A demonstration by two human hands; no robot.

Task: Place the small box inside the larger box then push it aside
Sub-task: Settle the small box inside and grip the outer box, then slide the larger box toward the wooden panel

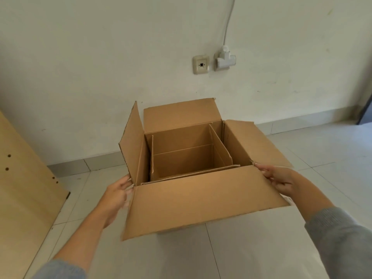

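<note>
- A large brown corrugated-cardboard box [203, 200] stands open on the pale tiled floor [261, 248] in the middle of the frame, its four flaps folded outward.
- The near flap spreads toward the bottom of the frame, the far flap rises against the white wall [100, 57], the left flap stands nearly upright and the right flap slopes down to the right.
- A smaller brown cardboard box [181, 158], also open at the top, sits inside the large one; its own flaps stand upright against the inner walls, and its plain bottom shows a single fold line across it.
- The left hand [116, 196], at centre left, rests at the near left corner of the large box, fingers loosely spread and touching the cardboard edge; slightly blurred, so whether it grips cannot be told.
- The right hand [281, 178], at centre right, lies against the near right corner, fingers extended along the flap's edge.
- Both forearms wear grey sleeves.
- A light wooden board [24, 178] with small holes lies at the left edge.
- A beige wall socket [200, 64] and a white plug adapter [224, 60] sit on the wall at upper centre.
</note>
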